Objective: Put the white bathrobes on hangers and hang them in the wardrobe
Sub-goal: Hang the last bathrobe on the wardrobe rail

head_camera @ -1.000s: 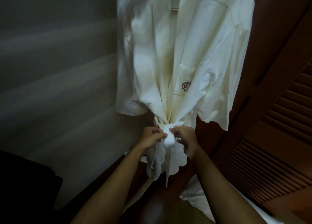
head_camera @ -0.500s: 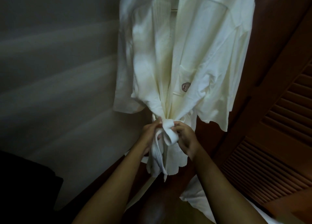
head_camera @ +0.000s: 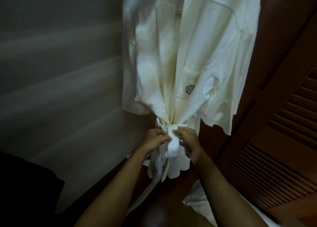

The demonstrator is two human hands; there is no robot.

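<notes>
Bathrobe (head_camera: 197,55) number one is hanging upright in front of the dark wardrobe interior, its shoulders spread as if over a hanger, though only a pale sliver of that hanger (head_camera: 178,12) is showing at the collar. Both hands are working at the waist. The left hand (head_camera: 155,138) is pinching the belt (head_camera: 173,141) from one side, fingers curled round the fabric, while the right hand (head_camera: 187,141) is gripping the knot from the other, and the loose ends are dangling below between the forearms. This robe is looking nearly finished, with only the tie being tidied. More white fabric (head_camera: 197,197) is lying low beside the louvred door (head_camera: 274,149), probably a second robe waiting for its hanger, so roughly half the job is remaining.
</notes>
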